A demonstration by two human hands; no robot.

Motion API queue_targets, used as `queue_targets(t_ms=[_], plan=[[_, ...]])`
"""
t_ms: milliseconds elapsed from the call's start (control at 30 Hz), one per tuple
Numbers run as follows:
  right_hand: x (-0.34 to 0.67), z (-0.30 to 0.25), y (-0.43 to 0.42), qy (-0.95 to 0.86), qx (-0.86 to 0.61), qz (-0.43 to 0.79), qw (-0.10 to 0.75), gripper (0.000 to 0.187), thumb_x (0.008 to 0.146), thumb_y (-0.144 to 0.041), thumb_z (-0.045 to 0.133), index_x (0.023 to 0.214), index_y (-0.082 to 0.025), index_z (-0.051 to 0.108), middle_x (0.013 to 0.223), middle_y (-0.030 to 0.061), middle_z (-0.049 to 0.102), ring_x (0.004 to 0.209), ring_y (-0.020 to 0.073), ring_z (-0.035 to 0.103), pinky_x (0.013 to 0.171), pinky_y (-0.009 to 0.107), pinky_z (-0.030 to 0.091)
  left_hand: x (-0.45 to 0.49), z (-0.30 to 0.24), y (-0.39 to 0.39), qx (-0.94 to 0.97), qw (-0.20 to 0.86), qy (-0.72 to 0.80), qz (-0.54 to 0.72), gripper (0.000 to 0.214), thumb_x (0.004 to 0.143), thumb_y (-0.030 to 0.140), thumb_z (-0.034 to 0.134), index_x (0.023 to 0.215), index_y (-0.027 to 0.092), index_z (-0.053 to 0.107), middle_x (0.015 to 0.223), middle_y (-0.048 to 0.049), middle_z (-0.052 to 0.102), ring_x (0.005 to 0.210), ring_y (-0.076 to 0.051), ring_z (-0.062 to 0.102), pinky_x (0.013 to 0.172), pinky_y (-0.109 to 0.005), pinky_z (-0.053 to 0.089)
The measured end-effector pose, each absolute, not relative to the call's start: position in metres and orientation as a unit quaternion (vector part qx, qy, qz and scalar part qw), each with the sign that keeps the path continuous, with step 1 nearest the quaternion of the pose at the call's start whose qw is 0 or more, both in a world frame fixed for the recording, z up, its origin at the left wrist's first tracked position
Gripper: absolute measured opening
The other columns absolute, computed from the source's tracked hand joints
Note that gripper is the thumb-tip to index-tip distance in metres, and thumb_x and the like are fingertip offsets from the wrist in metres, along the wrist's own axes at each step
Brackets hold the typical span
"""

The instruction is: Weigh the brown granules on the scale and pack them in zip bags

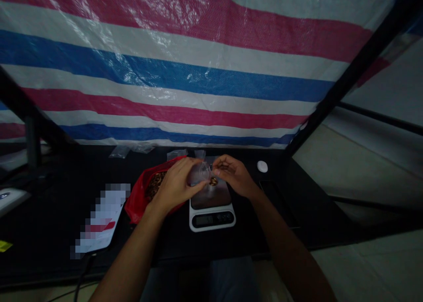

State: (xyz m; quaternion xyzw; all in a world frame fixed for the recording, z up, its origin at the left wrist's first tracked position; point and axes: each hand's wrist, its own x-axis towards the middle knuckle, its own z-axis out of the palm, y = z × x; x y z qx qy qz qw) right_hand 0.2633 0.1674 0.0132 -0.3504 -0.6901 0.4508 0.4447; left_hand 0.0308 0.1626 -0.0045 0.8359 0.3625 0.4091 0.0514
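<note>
The small clear plastic bag (pixel 200 174) hangs between my hands, just above the far part of the digital kitchen scale (pixel 211 219), with a few brown pieces (pixel 213 182) gathered in its bottom corner. My left hand (pixel 175 185) is closed around the bag's left side, its fingers reaching across the film, while my right hand (pixel 233 175) pinches the upper edge between thumb and fingertips. Neither hand is relaxed: held from both sides like this, the mouth seems to be kept apart and the contents kept low in the corner. The bag appears to be just clear of the scale's dark platform, though I cannot tell for certain from this angle. To the left, touching my left wrist, lies a crumpled red plastic bag (pixel 136 205) holding a heap of similar brown pieces (pixel 155 184), close enough to reach with little movement. Loose clear bags (pixel 176 154) lie along the far edge of the black table (pixel 56 231), apparently set out within reach. A small white disc (pixel 262 166) sits to the far right, and a pixelated white-and-red sheet (pixel 101 218) lies near left, beside the red bag. A striped tarpaulin (pixel 165 68) hangs beyond.
</note>
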Motion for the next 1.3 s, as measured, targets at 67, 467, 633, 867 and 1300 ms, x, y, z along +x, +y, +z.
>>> queue_targets(t_ms=[67,467,633,867,1300], plan=[[0.277,0.016,0.169,-0.747,-0.371,0.383,0.398,0.027,0.086,-0.034,0.075,0.109,-0.022,0.069,0.098,0.0037,0.071,0.085,0.0174,0.064,0.076,0.032,0.052,0.027,-0.004,0.164,0.837,0.09,0.388,0.376,0.042,0.092,0.04,0.071,0.128,0.02,0.064,0.127,-0.0131,0.074,0.117,-0.031,0.07,0.103,-0.047,0.055],[0.283,0.004,0.175,-0.82,-0.399,0.318,0.26,0.03,0.08,-0.022,0.081,0.11,-0.018,0.074,0.107,0.0067,0.077,0.097,0.0217,0.069,0.09,0.037,0.052,0.025,-0.006,0.164,0.845,0.164,0.416,0.292,0.041,0.085,0.037,0.075,0.121,0.021,0.067,0.121,-0.0127,0.077,0.108,-0.033,0.073,0.095,-0.047,0.056],[0.283,0.007,0.173,-0.826,-0.372,0.285,0.312,0.038,0.082,-0.018,0.076,0.12,-0.022,0.074,0.112,0.0065,0.074,0.103,0.0223,0.067,0.094,0.04,0.052,0.031,-0.004,0.16,0.841,0.192,0.418,0.285,0.041,0.088,0.045,0.074,0.122,0.023,0.068,0.117,-0.0102,0.078,0.1,-0.031,0.075,0.086,-0.042,0.056],[0.278,0.003,0.171,-0.822,-0.352,0.284,0.345,0.046,0.084,-0.019,0.076,0.129,-0.023,0.073,0.12,0.0084,0.065,0.105,0.0222,0.066,0.092,0.04,0.054,0.036,-0.005,0.157,0.827,0.202,0.433,0.298,0.041,0.091,0.047,0.073,0.123,0.024,0.066,0.113,-0.0079,0.079,0.097,-0.03,0.076,0.083,-0.039,0.055],[0.273,0.015,0.16,-0.788,-0.32,0.33,0.409,0.047,0.091,-0.032,0.075,0.138,-0.03,0.07,0.121,0.0067,0.068,0.09,0.0169,0.062,0.072,0.032,0.051,0.047,-0.008,0.155,0.784,0.319,0.349,0.402,0.036,0.091,0.04,0.073,0.121,0.021,0.063,0.117,-0.0082,0.076,0.104,-0.026,0.073,0.093,-0.039,0.056]])
